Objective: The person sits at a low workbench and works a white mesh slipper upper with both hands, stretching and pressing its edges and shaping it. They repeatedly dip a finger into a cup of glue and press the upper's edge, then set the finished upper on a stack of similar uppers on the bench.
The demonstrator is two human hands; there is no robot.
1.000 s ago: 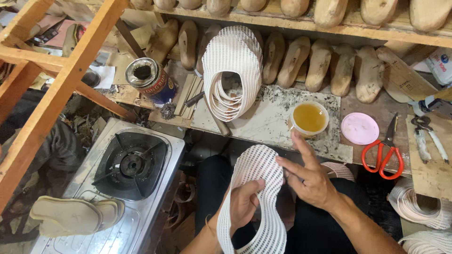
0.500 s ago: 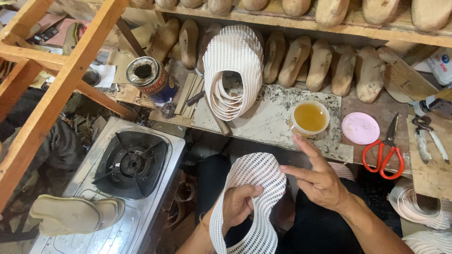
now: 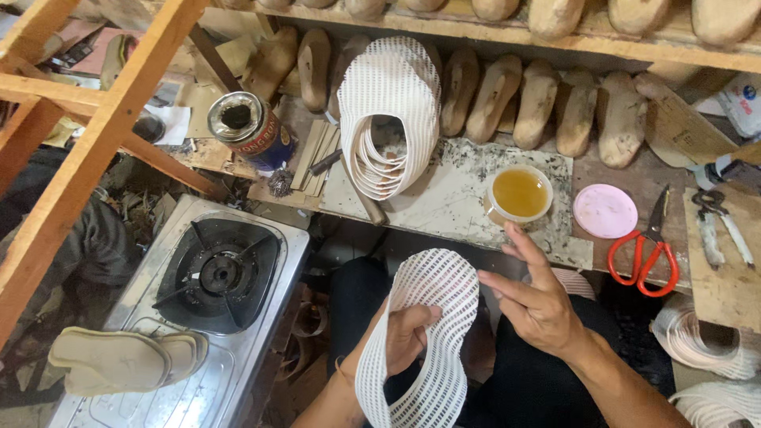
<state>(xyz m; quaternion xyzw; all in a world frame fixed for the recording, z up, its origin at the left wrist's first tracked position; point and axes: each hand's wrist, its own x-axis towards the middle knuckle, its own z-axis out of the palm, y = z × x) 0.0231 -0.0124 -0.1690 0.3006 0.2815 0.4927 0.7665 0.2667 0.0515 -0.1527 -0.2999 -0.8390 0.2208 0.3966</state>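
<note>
Change: white mesh upper (image 3: 428,333) now swung upright | left hand (image 3: 408,337) grips its edge | right hand (image 3: 539,305) lifted off, fingers spread.

Workbench (image 3: 444,206) bears cup (image 3: 519,194), scissors (image 3: 646,250), lid (image 3: 605,211).

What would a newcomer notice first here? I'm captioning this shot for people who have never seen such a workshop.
The white mesh shoe upper at bottom centre, gripped by the left hand with the open right hand beside it. Above, a stack of white uppers stands on the bench before a row of wooden lasts; red-handled scissors lie right.
</note>
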